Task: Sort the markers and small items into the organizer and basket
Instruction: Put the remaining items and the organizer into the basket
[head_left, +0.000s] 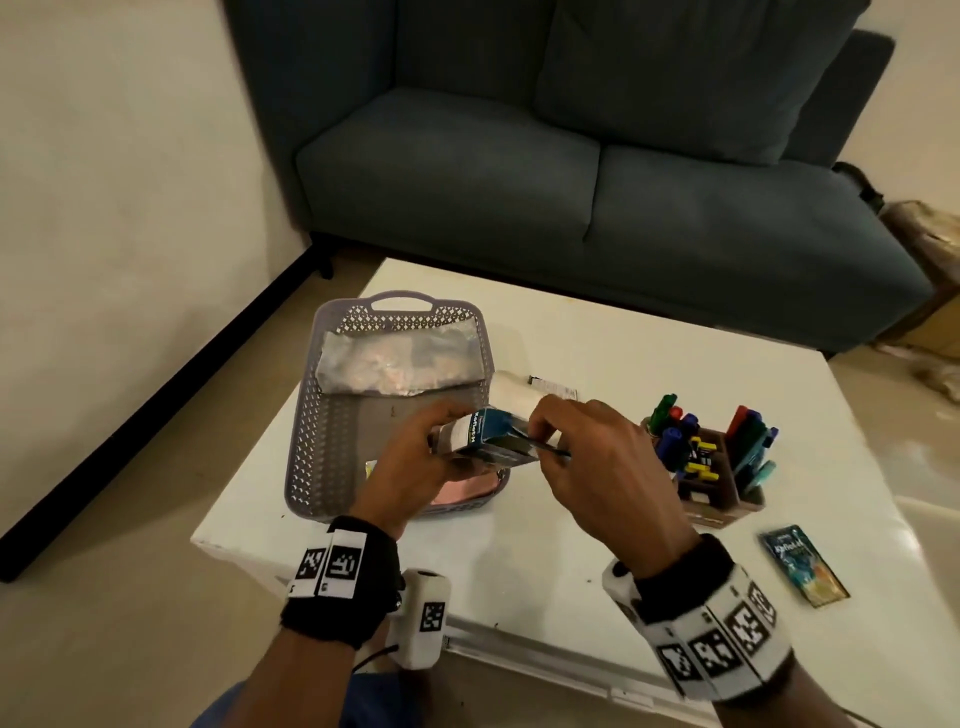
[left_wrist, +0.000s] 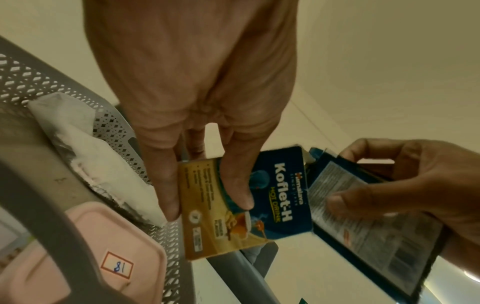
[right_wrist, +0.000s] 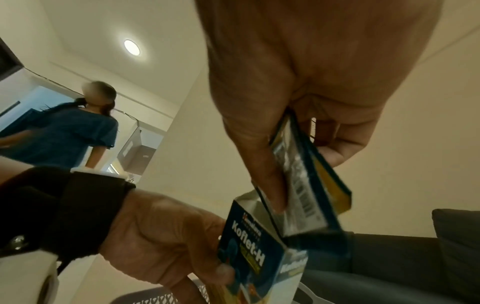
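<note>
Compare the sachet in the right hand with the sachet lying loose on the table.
The held sachet is pinched by the right hand at the open end of the Koflet-H box; the loose sachet lies flat on the table, untouched. The held one shows its printed back with small text; the loose one shows a blue and orange face. Both are flat packets edged in dark blue.

The Koflet-H box (head_left: 485, 439), blue and yellow, is held above the right edge of the grey perforated basket (head_left: 322, 415), its end flap open. A blue sachet (left_wrist: 369, 216) is at the box's open end. The basket holds a silvery packet (head_left: 395, 364) and a pink container (left_wrist: 85, 257). The brown organizer (head_left: 727, 499) stands on the tabletop (head_left: 649, 338) to the right, with markers (head_left: 675, 431) upright in its compartments. Another sachet (head_left: 802, 566) lies flat near it.
</note>
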